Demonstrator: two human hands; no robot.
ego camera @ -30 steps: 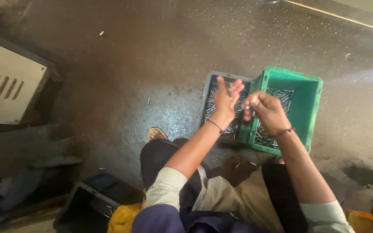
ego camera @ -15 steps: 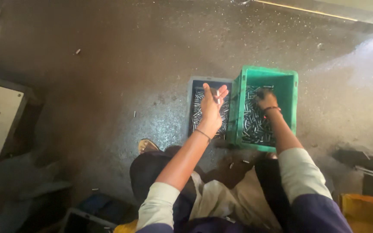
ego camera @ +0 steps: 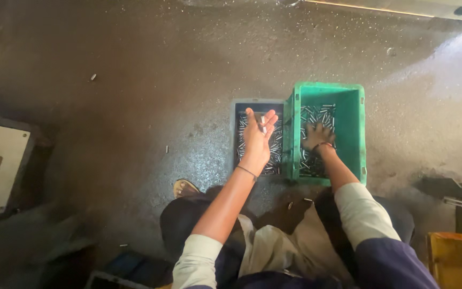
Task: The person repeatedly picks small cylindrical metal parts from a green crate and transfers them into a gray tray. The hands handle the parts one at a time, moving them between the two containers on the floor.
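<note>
The right hand [ego camera: 316,136] is down inside the green crate [ego camera: 358,128] now, fingers spread and pressed into the heap of small metal pins [ego camera: 316,115] on its floor; a second ago it was up in front of the body, close to the other hand, so it has gone back for more. Whether it has closed on any pins yet cannot be told, since the fingers lie flat among them. The left hand [ego camera: 258,140] hovers over the shallow grey tray [ego camera: 237,115] just beside the crate, palm up and fingers loosely open, with a few short pins [ego camera: 263,124] resting against the fingertips rather than being gripped. The tray beneath it is packed with rows of the same pins, and the two containers touch along one side. So the hands, together a moment back, are now apart, one in each container. The person crouches on a dark, speckled floor [ego camera: 135,96], where a few stray pins [ego camera: 93,77] lie scattered well away from the tray.
</note>
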